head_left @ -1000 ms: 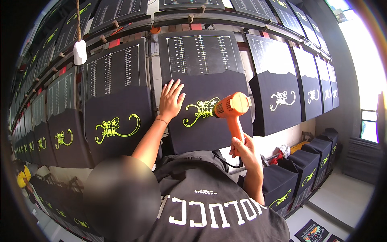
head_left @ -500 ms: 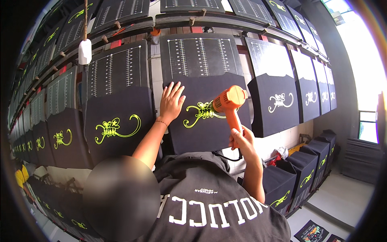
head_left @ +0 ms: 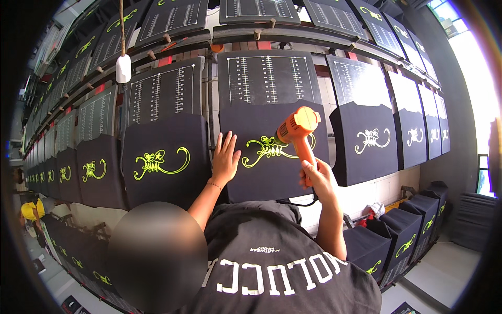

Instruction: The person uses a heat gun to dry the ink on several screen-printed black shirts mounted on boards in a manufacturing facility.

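Orange covers the heat gun [head_left: 303, 121], which is above the right part of the middle cloth [head_left: 261, 186], its nozzle aimed left at a yellow-green design [head_left: 269, 150] printed there; I cannot tell whether the nozzle touches the print. At the middle cloth's lower right, the right hand [head_left: 320, 180] has its fingers wrapped around the handle. Along the middle cloth's left edge, the left hand [head_left: 226, 165] rests with its fingers spread, gripping nothing. Past the middle cloth's far edge shows a black ruled board [head_left: 254, 94]. Left of the middle cloth, another dark cloth [head_left: 167, 191] bears a similar yellow-green design; to its right, one carries a white design [head_left: 372, 137].
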Demonstrator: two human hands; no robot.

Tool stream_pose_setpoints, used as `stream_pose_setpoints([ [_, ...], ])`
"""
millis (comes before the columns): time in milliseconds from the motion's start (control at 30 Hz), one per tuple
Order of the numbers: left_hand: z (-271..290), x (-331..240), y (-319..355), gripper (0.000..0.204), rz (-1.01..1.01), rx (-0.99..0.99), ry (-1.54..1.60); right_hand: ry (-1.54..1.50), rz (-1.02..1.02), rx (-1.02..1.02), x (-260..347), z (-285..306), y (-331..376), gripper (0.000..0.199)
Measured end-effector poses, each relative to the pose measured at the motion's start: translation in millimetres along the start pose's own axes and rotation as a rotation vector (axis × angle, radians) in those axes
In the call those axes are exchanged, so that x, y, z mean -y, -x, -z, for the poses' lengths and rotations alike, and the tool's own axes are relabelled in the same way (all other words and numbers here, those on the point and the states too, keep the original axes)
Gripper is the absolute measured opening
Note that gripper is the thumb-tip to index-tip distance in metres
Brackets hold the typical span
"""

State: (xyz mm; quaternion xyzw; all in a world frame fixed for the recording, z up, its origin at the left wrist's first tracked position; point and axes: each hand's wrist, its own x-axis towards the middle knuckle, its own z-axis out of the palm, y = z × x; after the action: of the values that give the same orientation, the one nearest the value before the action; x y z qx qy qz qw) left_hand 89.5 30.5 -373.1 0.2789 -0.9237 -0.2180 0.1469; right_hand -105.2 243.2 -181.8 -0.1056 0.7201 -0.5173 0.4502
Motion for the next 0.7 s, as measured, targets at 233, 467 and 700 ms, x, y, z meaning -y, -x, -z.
stream_pose_setpoints([
  [233,-3,-7,29,0.060,0.080,-0.007,-0.024,0.011,-0.006,0.006,5,3,1,0.031],
  [467,5,-11,19,0.069,0.072,0.050,-0.111,-0.024,-0.001,-0.050,5,-11,1,0.027],
  [700,7,5,3,0.070,-0.027,0.082,-0.017,-0.032,0.056,-0.154,5,-33,2,0.030],
])
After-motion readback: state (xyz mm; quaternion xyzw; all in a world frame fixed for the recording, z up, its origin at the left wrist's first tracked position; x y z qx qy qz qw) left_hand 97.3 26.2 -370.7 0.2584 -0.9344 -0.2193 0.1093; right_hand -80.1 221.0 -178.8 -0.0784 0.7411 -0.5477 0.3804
